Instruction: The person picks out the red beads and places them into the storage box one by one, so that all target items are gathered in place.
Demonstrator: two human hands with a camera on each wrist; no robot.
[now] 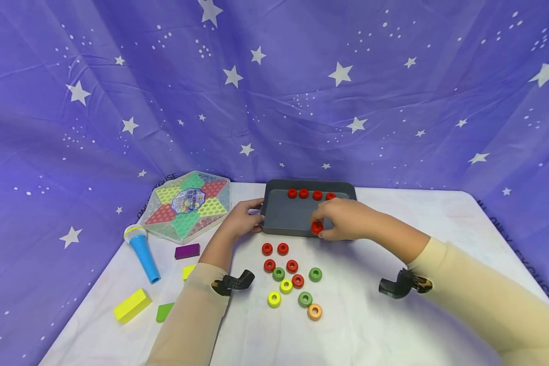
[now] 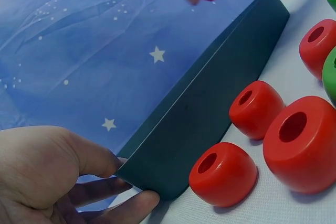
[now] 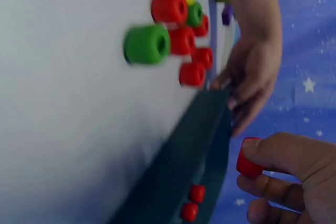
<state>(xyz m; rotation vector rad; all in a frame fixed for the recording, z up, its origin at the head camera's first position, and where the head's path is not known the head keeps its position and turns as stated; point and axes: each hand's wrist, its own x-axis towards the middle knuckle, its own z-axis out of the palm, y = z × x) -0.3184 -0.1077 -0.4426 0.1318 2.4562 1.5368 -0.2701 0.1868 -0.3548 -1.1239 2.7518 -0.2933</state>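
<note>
On the left I see a yellow block (image 1: pixel 132 306), a microphone (image 1: pixel 143 254) and a game board (image 1: pixel 187 206). Next comes the left hand (image 1: pixel 242 219), gripping the left end of the tray (image 1: pixel 283 213), it seems to steady it. In the tray, four red beads (image 1: pixel 304 193) stand in a row along the far side; loose beads (image 1: pixel 292 266), red, green, yellow and one orange, lie on the table (image 1: pixel 361 325) nearer. Furthest right, the right hand (image 1: pixel 343 218) pinches a red bead (image 1: pixel 317 228) in the air by the tray's near edge. The step looks like adding reds; the next move calls for lowering this one gently, then loosening finger and thumb without knocking the row.
</note>
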